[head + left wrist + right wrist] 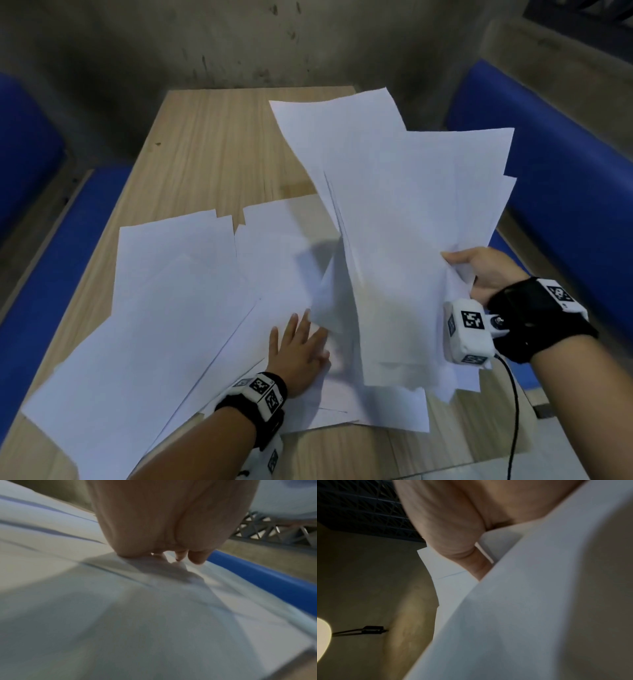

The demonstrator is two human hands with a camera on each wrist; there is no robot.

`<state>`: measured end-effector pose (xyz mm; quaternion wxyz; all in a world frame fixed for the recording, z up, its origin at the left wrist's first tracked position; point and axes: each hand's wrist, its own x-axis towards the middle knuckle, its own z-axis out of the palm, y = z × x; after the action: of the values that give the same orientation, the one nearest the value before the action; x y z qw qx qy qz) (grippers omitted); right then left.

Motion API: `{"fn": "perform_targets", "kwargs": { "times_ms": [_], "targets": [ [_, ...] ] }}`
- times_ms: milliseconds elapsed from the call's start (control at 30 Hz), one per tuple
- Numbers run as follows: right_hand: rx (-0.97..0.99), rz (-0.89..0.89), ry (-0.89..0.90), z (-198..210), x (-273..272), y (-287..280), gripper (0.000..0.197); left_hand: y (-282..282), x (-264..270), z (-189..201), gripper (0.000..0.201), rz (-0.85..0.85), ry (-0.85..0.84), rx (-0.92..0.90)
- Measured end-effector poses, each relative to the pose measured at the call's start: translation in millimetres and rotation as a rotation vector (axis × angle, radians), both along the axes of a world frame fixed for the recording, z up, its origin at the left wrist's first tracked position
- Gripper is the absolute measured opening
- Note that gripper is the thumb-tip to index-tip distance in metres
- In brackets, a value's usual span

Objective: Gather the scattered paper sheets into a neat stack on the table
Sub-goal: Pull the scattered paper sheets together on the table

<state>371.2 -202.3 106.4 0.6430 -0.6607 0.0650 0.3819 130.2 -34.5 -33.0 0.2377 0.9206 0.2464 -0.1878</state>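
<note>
On wooden table (212,137), fanned sheets (404,212) pointing away, right hand (486,274) gripping

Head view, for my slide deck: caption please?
Right hand lifts a fanned bundle of sheets while left hand rests on loose sheets on the table.

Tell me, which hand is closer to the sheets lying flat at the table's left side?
Left. The left hand rests flat on the papers spread on the table, right beside those flat sheets. The right hand is off to the right, holding a lifted bundle by its edge.
</note>
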Motion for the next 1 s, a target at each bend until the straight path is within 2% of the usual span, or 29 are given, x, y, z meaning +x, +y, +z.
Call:
{"fn": "perform_targets", "kwargs": {
  "times_ms": [67, 133, 200, 267, 333, 400, 433, 533, 600, 633, 700, 800, 900, 1000],
  "targets": [
    [-0.001, 0.012, 0.019, -3.4, -2.9, 1.0, 0.039, 6.3, 4.0, 10.8, 0.046, 0.228, -0.098, -0.228],
    [-0.004, 0.039, 0.055, -11.4, -10.4, 3.2, 0.04, 18.1, 3.8, 34.5, 0.049, 0.526, -0.3, -0.669],
    [0.025, 0.065, 0.063, -19.6, -21.8, 7.9, 0.037, 31.3, 2.6, 55.6, 0.075, 0.75, -0.402, -1.082],
    [0.046, 0.088, 0.003, -27.4, -34.1, 13.6, 0.03, 42.2, 0.4, 82.0, 0.091, 0.828, -0.462, -1.268],
    [0.066, 0.142, -0.061, -34.3, -48.5, 21.6, 0.034, 45.7, -4.6, 108.4, 0.084, 0.829, -0.486, -1.312],
    [0.067, 0.176, -0.127, -37.9, -59.3, 28.6, 0.041, 46.4, -11.2, 122.9, 0.058, 0.796, -0.519, -1.31],
    [0.077, 0.178, -0.147, -38.9, -61.3, 30.3, 0.043, 50.0, -15.6, 122.4, 0.053, 0.749, -0.56, -1.25],
    [0.204, 0.175, -0.146, -36.4, -62.4, 30.9, 0.045, 67.3, -31.8, 112.3, 0.089, 0.657, -0.625, -1.124],
    [0.277, 0.189, -0.124, -35.8, -64.1, 31.5, 0.061, 77.5, -43.1, 103.8, 0.089, 0.659, -0.631, -1.157],
    [0.283, 0.206, -0.124, -36.1, -67.1, 33.7, 0.063, 78.6, -46.6, 102.9, 0.088, 0.636, -0.624, -1.168],
    [0.26, 0.289, -0.174, -37.2, -76.3, 41.1, 0.047, 74.3, -48.2, 101.9, 0.085, 0.578, -0.597, -1.171],
    [0.221, 0.383, -0.25, -35.8, -86.0, 52.6, 0.04, 70.9, -43.7, 100.5, 0.069, 0.551, -0.638, -1.126],
    [0.214, 0.319, -0.269, -39.1, -81.1, 58.8, 0.038, 72.0, -36.8, 100.3, 0.041, 0.615, -0.722, -1.085],
    [0.187, 0.266, -0.277, -43.6, -79.3, 64.7, 0.044, 65.9, -29.0, 99.4, 0.027, 0.657, -0.718, -0.986]
  ]
}}
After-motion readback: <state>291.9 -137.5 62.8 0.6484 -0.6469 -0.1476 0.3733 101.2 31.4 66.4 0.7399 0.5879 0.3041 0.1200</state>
